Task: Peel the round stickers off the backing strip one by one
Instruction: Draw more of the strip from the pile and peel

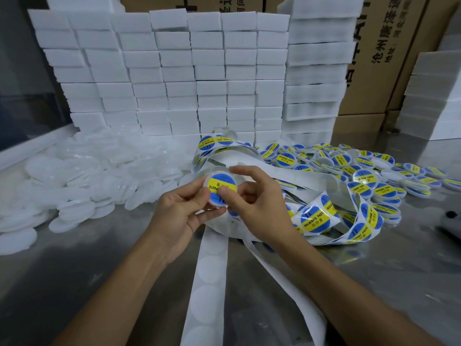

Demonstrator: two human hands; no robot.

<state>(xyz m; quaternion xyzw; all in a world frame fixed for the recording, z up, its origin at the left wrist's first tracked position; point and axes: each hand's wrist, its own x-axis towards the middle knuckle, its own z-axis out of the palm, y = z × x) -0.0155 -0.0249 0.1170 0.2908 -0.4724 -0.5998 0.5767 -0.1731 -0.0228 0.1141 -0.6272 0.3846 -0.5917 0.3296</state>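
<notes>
A round white lid (212, 199) with a blue and yellow sticker (222, 182) on its face is held up at the centre of the head view. My left hand (182, 211) grips the lid from the left and below. My right hand (257, 198) pinches it from the right, thumb pressing on the sticker. A white backing strip (212, 270) with bare round outlines runs down towards me. Its loops that carry stickers (315, 218) lie coiled to the right of my hands.
A heap of plain white lids (94, 176) lies at the left. Several stickered lids (369, 173) are piled at the right. White foam blocks (199, 76) are stacked behind, with cardboard boxes (389, 58) at the back right. The table (74, 283) is bare metal.
</notes>
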